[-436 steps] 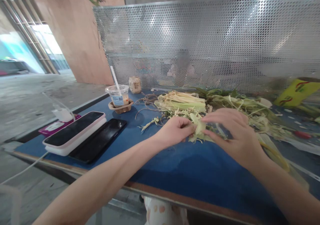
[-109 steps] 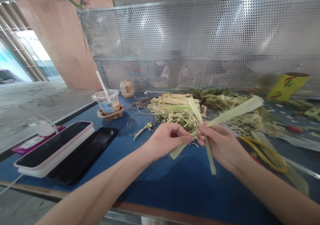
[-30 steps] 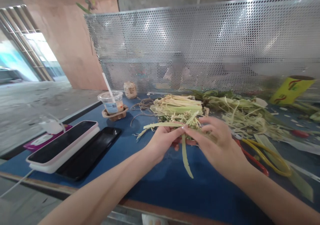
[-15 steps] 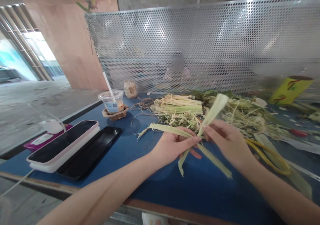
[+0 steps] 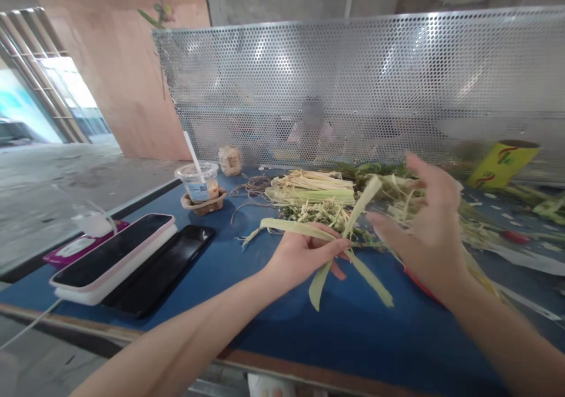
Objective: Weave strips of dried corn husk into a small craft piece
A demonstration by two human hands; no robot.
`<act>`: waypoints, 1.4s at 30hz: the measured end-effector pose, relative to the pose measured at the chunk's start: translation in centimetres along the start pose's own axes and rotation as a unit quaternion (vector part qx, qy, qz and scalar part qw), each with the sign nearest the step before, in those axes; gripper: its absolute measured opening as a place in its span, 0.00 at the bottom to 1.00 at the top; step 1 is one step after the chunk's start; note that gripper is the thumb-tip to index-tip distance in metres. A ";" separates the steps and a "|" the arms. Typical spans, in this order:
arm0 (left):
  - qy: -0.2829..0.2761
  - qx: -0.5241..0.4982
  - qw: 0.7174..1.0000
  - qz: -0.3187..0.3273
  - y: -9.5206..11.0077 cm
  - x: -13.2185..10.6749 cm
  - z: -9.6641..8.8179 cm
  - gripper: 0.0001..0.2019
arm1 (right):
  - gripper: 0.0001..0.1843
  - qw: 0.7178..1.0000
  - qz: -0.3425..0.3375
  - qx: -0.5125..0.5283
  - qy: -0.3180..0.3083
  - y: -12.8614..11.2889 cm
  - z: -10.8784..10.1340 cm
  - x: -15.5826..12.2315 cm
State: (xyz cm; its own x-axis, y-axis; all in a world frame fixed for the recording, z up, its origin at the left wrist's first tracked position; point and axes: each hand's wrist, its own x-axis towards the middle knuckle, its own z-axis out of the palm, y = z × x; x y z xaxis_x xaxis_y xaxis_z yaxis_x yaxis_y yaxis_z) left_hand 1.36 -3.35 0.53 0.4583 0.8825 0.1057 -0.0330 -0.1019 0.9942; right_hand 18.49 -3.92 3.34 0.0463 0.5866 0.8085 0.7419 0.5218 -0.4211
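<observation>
Several pale green corn husk strips point(image 5: 364, 203) cross one another at the fingertips of my left hand point(image 5: 304, 256), which pinches them where they meet. One strip points up and right, one runs left, and two hang down over the blue table. To the right, my right hand point(image 5: 428, 226) is raised with thumb and fingers spread, apart from the strips and holding nothing. Beyond my left hand lie a stack of husk strips point(image 5: 311, 186) and a heap of small pale flower-like bits point(image 5: 318, 212).
Loose husks and leaves cover the right side, with a yellow tube point(image 5: 503, 164) behind. A lidded cup point(image 5: 198, 185) with a straw, a pink-edged phone point(image 5: 115, 253) and a black phone point(image 5: 161, 270) lie left. A perforated metal screen point(image 5: 344, 85) closes the back.
My right hand has let go of the upright husk strip, opened and moved up and right. My left hand keeps its pinch on the crossed strips.
</observation>
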 end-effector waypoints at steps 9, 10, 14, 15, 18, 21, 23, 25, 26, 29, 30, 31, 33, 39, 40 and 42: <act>0.067 -0.012 0.998 0.014 0.6 -0.1 0.0 0.05 | 0.04 0.961 -0.140 0.020 -0.236 -3.7 2.5 1.5; 0.067 -0.015 0.998 0.015 0.7 -0.2 -0.1 0.06 | 0.04 0.962 -0.136 0.026 -0.234 -3.9 2.7 1.5; 0.081 -0.053 0.995 0.002 0.9 -0.5 -0.3 0.06 | 0.05 0.974 -0.104 0.041 -0.196 -4.8 3.0 1.5; 0.085 -0.058 0.995 -0.005 0.9 -0.5 -0.4 0.06 | 0.05 0.976 -0.089 0.044 -0.196 -5.1 3.1 1.4; 0.092 -0.044 0.995 -0.021 0.8 -0.5 -0.7 0.08 | 0.08 0.974 -0.062 0.039 -0.215 -5.8 3.9 1.4; 0.086 -0.054 0.994 -0.039 0.5 -0.4 -1.0 0.06 | 0.09 0.973 -0.056 0.020 -0.222 -6.0 4.7 1.6; 0.079 -0.083 0.993 -0.036 0.5 -0.2 -1.3 0.05 | 0.07 0.971 -0.081 0.010 -0.226 -5.8 4.8 1.7; 0.089 -0.120 0.989 -0.010 0.7 0.0 -1.7 0.04 | 0.04 0.973 -0.137 -0.010 -0.188 -5.3 4.4 1.6; 0.095 -0.138 0.986 0.005 0.8 0.1 -2.0 0.04 | 0.08 0.974 -0.169 -0.028 -0.146 -4.9 4.1 1.5; 0.099 -0.173 0.980 0.025 1.0 0.4 -2.7 0.09 | 0.11 0.982 -0.163 -0.081 -0.056 -3.3 3.2 0.9; 0.093 -0.173 0.980 0.026 0.9 0.5 -2.9 0.10 | 0.12 0.983 -0.145 -0.086 -0.076 -2.7 3.0 0.6; 0.089 -0.170 0.981 0.029 0.9 0.6 -3.1 0.11 | 0.11 0.981 -0.130 -0.087 -0.115 -2.1 2.9 0.4; 0.089 -0.156 0.983 0.036 0.7 0.7 -3.3 0.11 | 0.11 0.967 -0.117 -0.069 -0.214 -1.1 2.9 0.2; 0.128 -0.147 0.981 0.009 0.1 1.2 -3.0 0.10 | 0.14 0.938 -0.168 -0.031 -0.302 0.5 2.9 0.1; 0.134 -0.146 0.980 0.005 0.1 1.3 -2.9 0.10 | 0.13 0.938 -0.178 -0.039 -0.296 0.7 2.8 0.0; 0.144 -0.146 0.979 0.001 0.0 1.4 -2.6 0.10 | 0.12 0.942 -0.190 -0.059 -0.271 0.9 2.6 -0.2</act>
State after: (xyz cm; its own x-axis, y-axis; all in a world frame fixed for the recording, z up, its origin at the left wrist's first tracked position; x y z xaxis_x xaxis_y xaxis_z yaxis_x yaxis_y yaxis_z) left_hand -0.36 -0.92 0.68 0.1900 0.9796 0.0659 -0.3045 -0.0050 0.9525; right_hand 17.43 -1.94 1.75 -0.5615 0.6182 0.5501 0.7070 0.7039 -0.0693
